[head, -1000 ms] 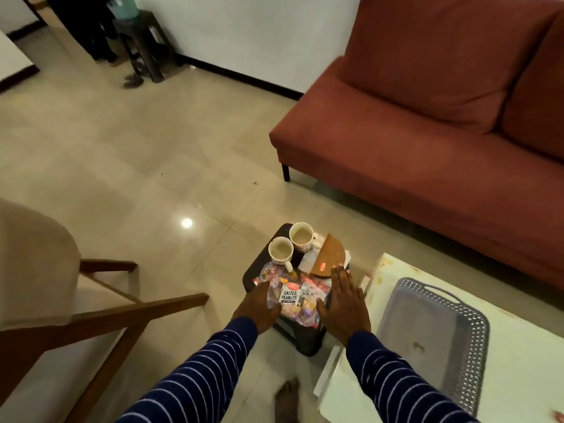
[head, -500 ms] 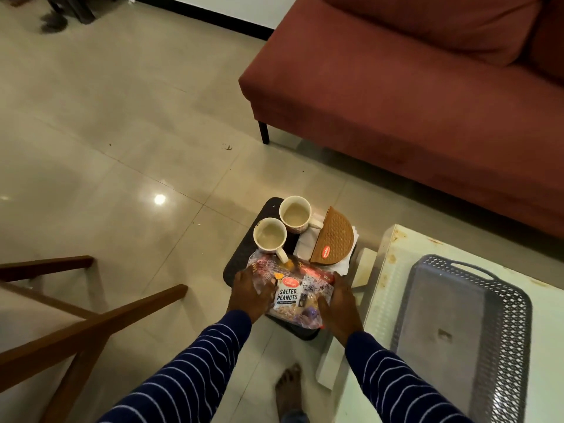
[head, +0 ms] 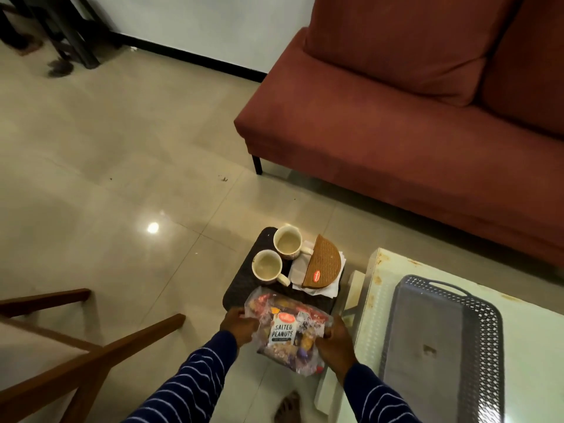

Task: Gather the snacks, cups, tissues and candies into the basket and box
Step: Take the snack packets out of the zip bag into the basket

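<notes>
Clear snack bag (head: pixel 288 331), salted peanuts pack on top, gripped at both sides: left hand (head: pixel 236 326) and right hand (head: pixel 334 340) curled round its edges, sharing the load. Held at the near edge of the dark stool (head: pixel 244 280). Behind it there, 2 cups (head: pixel 268 267), tissues under a brown holder (head: pixel 322 265). Right of the stool, gray basket (head: pixel 485 315), probably the target.

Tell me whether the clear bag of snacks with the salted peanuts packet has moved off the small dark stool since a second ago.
Yes. The clear snack bag has come toward the person, now overhanging the dark stool's near edge, gripped by both hands.
</notes>
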